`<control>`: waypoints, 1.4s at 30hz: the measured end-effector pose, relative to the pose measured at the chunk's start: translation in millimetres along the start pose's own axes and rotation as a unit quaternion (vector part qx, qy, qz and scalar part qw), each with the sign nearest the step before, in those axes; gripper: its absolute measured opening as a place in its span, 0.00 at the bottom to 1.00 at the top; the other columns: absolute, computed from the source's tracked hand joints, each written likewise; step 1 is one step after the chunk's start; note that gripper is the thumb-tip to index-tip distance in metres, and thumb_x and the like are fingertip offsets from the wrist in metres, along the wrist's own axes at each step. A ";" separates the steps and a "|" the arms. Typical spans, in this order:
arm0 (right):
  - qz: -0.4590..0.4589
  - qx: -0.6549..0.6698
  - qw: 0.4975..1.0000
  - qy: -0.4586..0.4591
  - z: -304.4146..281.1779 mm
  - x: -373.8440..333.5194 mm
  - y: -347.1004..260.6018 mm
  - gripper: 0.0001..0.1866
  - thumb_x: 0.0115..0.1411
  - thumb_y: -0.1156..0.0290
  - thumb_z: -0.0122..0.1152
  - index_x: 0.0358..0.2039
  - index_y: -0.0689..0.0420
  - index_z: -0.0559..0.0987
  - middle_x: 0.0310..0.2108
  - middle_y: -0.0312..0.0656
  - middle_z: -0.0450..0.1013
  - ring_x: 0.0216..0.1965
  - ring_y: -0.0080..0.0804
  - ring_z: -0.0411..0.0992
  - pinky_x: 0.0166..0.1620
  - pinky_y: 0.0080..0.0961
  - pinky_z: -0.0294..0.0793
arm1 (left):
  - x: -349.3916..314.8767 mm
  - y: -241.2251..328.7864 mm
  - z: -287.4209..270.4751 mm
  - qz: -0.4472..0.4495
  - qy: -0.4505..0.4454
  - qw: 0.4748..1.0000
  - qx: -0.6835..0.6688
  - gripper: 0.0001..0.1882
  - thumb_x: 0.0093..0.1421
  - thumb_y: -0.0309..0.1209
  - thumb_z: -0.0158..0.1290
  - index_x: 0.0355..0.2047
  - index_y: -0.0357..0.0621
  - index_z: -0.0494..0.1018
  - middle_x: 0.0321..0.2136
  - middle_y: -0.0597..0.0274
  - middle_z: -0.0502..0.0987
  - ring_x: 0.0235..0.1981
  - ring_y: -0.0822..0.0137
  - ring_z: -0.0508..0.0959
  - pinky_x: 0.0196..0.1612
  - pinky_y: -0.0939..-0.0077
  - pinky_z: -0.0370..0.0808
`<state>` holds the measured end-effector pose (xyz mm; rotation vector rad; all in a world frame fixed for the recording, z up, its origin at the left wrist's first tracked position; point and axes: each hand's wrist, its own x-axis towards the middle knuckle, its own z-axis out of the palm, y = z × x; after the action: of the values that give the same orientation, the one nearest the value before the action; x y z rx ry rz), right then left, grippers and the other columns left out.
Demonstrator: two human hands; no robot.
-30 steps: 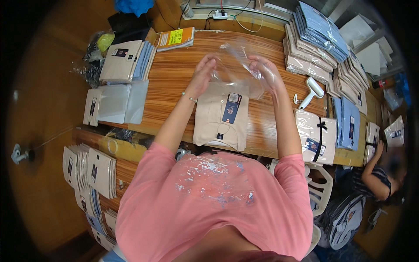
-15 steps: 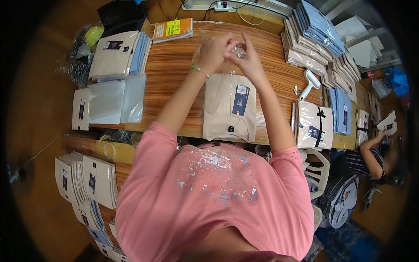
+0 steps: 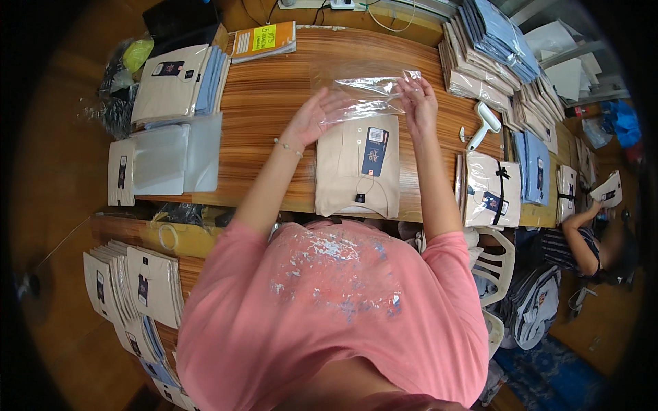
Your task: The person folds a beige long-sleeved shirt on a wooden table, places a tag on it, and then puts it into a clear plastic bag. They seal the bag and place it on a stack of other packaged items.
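A folded beige shirt (image 3: 336, 154) lies in front of me on the wooden table, its dark blue hang tag (image 3: 374, 154) facing up. Clear plastic bag film (image 3: 373, 85) stretches between my hands past the shirt's far end. Whether the shirt lies inside the bag or under it I cannot tell. My right hand (image 3: 419, 109) pinches the film's right edge with bent fingers. Against its left side, my left hand (image 3: 312, 123) has its fingers stretched out and apart, touching the film.
Packed beige and blue shirts stand in piles at the left (image 3: 171, 79) and far right (image 3: 476, 58). A white lint roller (image 3: 485, 127) lies right of the shirt, beyond a beige packet (image 3: 490, 188). An orange notebook (image 3: 264, 41) is at the back. A person (image 3: 579, 246) works at right.
My hands have moved apart, the left one outward and nearer, the right one outward. The film, bunched between them before, is now spread wide. The left fingers have straightened.
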<state>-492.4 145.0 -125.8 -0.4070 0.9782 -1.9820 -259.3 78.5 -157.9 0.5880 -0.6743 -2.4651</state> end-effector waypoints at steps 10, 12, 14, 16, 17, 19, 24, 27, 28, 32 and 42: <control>0.237 -0.322 0.909 -0.115 -48.8 3.9 -10.5 0.08 0.58 0.69 0.57 0.36 0.59 0.75 0.31 0.40 0.75 0.31 0.24 0.75 0.29 0.17 0.76 | 11.6 9.7 -19.7 0.083 0.184 0.956 0.214 0.09 0.59 0.36 0.53 0.35 0.45 0.73 0.28 0.69 0.77 0.29 0.79 0.76 0.32 0.85 0.76; 0.224 -0.311 0.917 -0.108 -52.5 6.5 -6.3 0.08 0.58 0.69 0.57 0.35 0.59 0.76 0.30 0.39 0.75 0.30 0.23 0.75 0.29 0.16 0.76 | 12.5 13.1 -22.6 0.065 0.154 0.973 0.158 0.09 0.59 0.33 0.54 0.37 0.43 0.73 0.30 0.65 0.77 0.31 0.75 0.77 0.34 0.84 0.76; 0.196 -0.280 0.936 -0.081 -50.9 0.6 -3.4 0.08 0.58 0.69 0.57 0.35 0.59 0.75 0.28 0.39 0.75 0.28 0.23 0.75 0.30 0.16 0.76 | 10.4 15.3 -22.8 0.062 0.118 0.983 0.127 0.11 0.59 0.31 0.53 0.40 0.42 0.72 0.33 0.62 0.77 0.34 0.72 0.78 0.36 0.83 0.76; 0.180 -0.250 0.946 -0.102 -54.6 2.5 -1.1 0.07 0.58 0.70 0.56 0.35 0.59 0.76 0.28 0.38 0.75 0.28 0.22 0.75 0.31 0.16 0.76 | 7.2 18.0 -22.8 0.075 0.077 0.987 0.121 0.12 0.59 0.29 0.52 0.43 0.40 0.71 0.37 0.59 0.77 0.36 0.70 0.78 0.38 0.82 0.76; 0.173 -0.235 0.950 -0.112 -57.3 2.6 -0.1 0.07 0.58 0.71 0.56 0.35 0.59 0.76 0.28 0.38 0.75 0.28 0.22 0.75 0.31 0.16 0.76 | 5.2 19.9 -22.9 0.073 0.082 0.986 0.129 0.13 0.60 0.29 0.51 0.45 0.40 0.69 0.40 0.58 0.76 0.37 0.70 0.77 0.40 0.82 0.76; 0.211 -0.210 0.947 -0.122 -58.3 6.0 -6.6 0.07 0.57 0.72 0.56 0.35 0.59 0.76 0.28 0.38 0.75 0.28 0.21 0.75 0.30 0.16 0.75 | 2.0 26.0 -25.2 0.072 0.092 0.982 0.147 0.16 0.61 0.27 0.48 0.50 0.39 0.67 0.45 0.56 0.74 0.38 0.70 0.77 0.45 0.82 0.75; 0.265 -0.335 0.893 -0.144 -85.4 38.9 15.6 0.05 0.52 0.70 0.63 0.26 0.56 0.78 0.18 0.31 0.71 0.14 0.14 0.63 0.15 0.14 0.60 | 12.3 7.3 -44.6 0.082 0.200 0.892 0.396 0.12 0.56 0.29 0.55 0.40 0.38 0.73 0.35 0.60 0.78 0.32 0.74 0.77 0.36 0.83 0.73; 0.245 -0.408 0.872 -0.114 -95.7 47.6 43.5 0.06 0.50 0.67 0.66 0.23 0.53 0.78 0.13 0.26 0.65 0.11 0.12 0.55 0.14 0.13 0.49 | 41.0 -10.9 -72.8 0.124 0.271 0.776 0.556 0.10 0.52 0.30 0.60 0.33 0.39 0.76 0.27 0.63 0.79 0.28 0.77 0.75 0.32 0.83 0.70; 0.279 -0.407 0.861 -0.125 -95.4 50.0 43.9 0.06 0.50 0.66 0.67 0.23 0.53 0.78 0.13 0.25 0.65 0.11 0.11 0.54 0.14 0.12 0.48 | 45.3 -14.2 -80.0 0.134 0.293 0.735 0.596 0.09 0.50 0.30 0.61 0.30 0.40 0.76 0.25 0.64 0.79 0.26 0.78 0.74 0.30 0.83 0.69; 0.368 -0.419 0.811 -0.177 -102.8 62.0 40.3 0.06 0.52 0.66 0.65 0.27 0.52 0.78 0.12 0.23 0.60 0.11 0.11 0.50 0.15 0.13 0.46 | 45.4 -9.9 -97.3 0.116 0.206 0.820 0.522 0.11 0.50 0.30 0.61 0.33 0.39 0.75 0.26 0.66 0.78 0.25 0.78 0.73 0.27 0.84 0.67; 0.453 -0.409 0.750 -0.256 -118.4 63.1 14.5 0.07 0.54 0.65 0.64 0.29 0.52 0.75 0.11 0.22 0.53 0.11 0.12 0.48 0.14 0.12 0.45 | 32.1 12.8 -79.2 -0.138 0.087 0.846 0.507 0.16 0.53 0.35 0.59 0.41 0.42 0.73 0.24 0.72 0.74 0.21 0.82 0.70 0.22 0.91 0.64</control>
<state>-591.3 146.2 -217.5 -0.7186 1.2892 -0.4380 -238.2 23.6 -221.2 1.3367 -1.9396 -2.0672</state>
